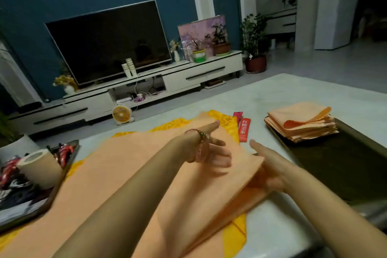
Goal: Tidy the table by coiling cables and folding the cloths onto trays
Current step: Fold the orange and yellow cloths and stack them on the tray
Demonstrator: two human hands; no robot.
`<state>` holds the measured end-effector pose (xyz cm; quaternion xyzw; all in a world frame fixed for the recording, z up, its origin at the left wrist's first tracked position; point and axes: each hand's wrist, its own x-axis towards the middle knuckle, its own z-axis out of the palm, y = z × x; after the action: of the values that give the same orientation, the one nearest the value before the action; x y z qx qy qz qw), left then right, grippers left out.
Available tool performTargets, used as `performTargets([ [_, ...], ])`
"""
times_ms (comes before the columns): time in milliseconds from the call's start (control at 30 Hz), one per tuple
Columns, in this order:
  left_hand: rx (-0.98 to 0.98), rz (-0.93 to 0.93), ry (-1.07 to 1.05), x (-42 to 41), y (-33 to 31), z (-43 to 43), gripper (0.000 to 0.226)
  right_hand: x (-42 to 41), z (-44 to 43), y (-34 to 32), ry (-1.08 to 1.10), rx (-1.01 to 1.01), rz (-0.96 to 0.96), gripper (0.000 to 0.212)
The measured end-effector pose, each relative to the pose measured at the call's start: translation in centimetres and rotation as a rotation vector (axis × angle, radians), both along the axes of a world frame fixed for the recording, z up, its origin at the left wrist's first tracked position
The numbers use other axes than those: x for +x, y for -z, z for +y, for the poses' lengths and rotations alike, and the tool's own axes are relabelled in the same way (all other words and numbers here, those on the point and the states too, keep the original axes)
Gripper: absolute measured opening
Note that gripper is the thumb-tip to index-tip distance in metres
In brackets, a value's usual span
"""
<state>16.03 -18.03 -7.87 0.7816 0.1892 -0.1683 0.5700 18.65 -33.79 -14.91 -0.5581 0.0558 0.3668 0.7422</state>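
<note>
An orange cloth [125, 174] lies spread over the middle of the table, on top of a yellow patterned cloth [173, 124]. My left hand [211, 148], with a beaded bracelet at the wrist, lies flat on the orange cloth with fingers stretched out. My right hand [266, 169] holds the cloth's right edge, thumb on top and fingers under the fold. A stack of folded orange cloths [301, 123] sits on the dark tray [345, 165] at the right.
A second dark tray [62, 165] at the left holds a paper roll [39, 167] and red-black items [65, 152]. Red packets [244, 130] lie on the table beyond the cloth. The white table [272, 226] has its front edge near me.
</note>
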Motion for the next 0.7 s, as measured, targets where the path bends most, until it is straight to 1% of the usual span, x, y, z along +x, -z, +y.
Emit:
performTargets([
  [33, -0.011, 0.018, -0.004, 0.0, 0.6, -0.8, 0.047, 0.6, -0.6, 0.1, 0.011, -0.048, -0.019, 0.054],
  [67, 0.061, -0.016, -0.045, -0.5, 1.5, -1.3, 0.051, 0.8, -0.6, 0.3, 0.002, -0.144, -0.074, 0.059],
  [100, 0.162, -0.090, -0.081, -1.1, 2.4, -1.1, 0.049, 1.0, -0.7, 0.2, -0.024, -0.283, -0.161, 0.062],
  [133, 0.324, -0.179, -0.087, -2.1, 3.4, -0.5, 0.044, 1.0, -0.7, 0.3, -0.056, -0.449, -0.270, 0.062],
  [167, 0.493, -0.275, -0.074, -2.8, 4.2, 0.4, 0.036, 0.9, -0.7, 0.4, -0.099, -0.611, -0.407, 0.055],
  [200, 0.648, -0.361, -0.045, -4.0, 4.8, 1.4, 0.028, 1.0, -0.6, 0.7, -0.150, -0.741, -0.541, 0.044],
  [233, 0.757, -0.406, -0.020, -5.1, 5.1, 2.3, 0.022, 0.8, -0.3, 1.0, -0.192, -0.827, -0.648, 0.034],
  [267, 0.842, -0.432, 0.002, -6.1, 5.4, 3.1, 0.021, 0.8, 0.0, 1.1, -0.217, -0.893, -0.741, 0.029],
  [300, 0.939, -0.450, 0.043, -7.2, 6.0, 3.7, 0.025, 0.5, 0.3, 1.3, -0.222, -0.932, -0.808, 0.026],
  [367, 1.091, -0.460, 0.134, -8.8, 7.5, 4.0, 0.038, 0.4, 0.4, 1.3, -0.180, -0.950, -0.907, 0.025],
  [433, 1.139, -0.376, 0.202, -9.8, 9.1, 3.9, 0.048, 0.4, 0.1, 1.4, -0.161, -0.953, -0.971, 0.034],
  [467, 1.138, -0.317, 0.224, -10.1, 9.9, 3.7, 0.053, 0.5, -0.1, 1.6, -0.176, -0.962, -0.996, 0.032],
  [533, 1.163, -0.242, 0.276, -10.7, 11.6, 3.4, 0.060, 0.3, -0.3, 2.1, -0.232, -1.011, -1.032, 0.017],
  [567, 1.187, -0.221, 0.303, -10.9, 12.3, 3.3, 0.064, 0.1, -0.5, 2.3, -0.250, -1.069, -1.042, 0.009],
  [600, 1.204, -0.210, 0.320, -11.1, 12.9, 3.1, 0.066, -0.1, -0.8, 2.6, -0.252, -1.174, -1.047, 0.011],
  [633, 1.225, -0.213, 0.324, -11.1, 13.4, 3.2, 0.067, -0.3, -0.9, 2.6, -0.226, -1.325, -1.082, 0.021],
  [667, 1.248, -0.214, 0.321, -11.2, 13.7, 3.3, 0.067, -0.5, -0.9, 2.3, -0.181, -1.490, -1.134, 0.030],
  [700, 1.266, -0.213, 0.317, -11.3, 14.0, 3.3, 0.068, -0.7, -0.8, 2.0, -0.110, -1.586, -1.206, 0.034],
])
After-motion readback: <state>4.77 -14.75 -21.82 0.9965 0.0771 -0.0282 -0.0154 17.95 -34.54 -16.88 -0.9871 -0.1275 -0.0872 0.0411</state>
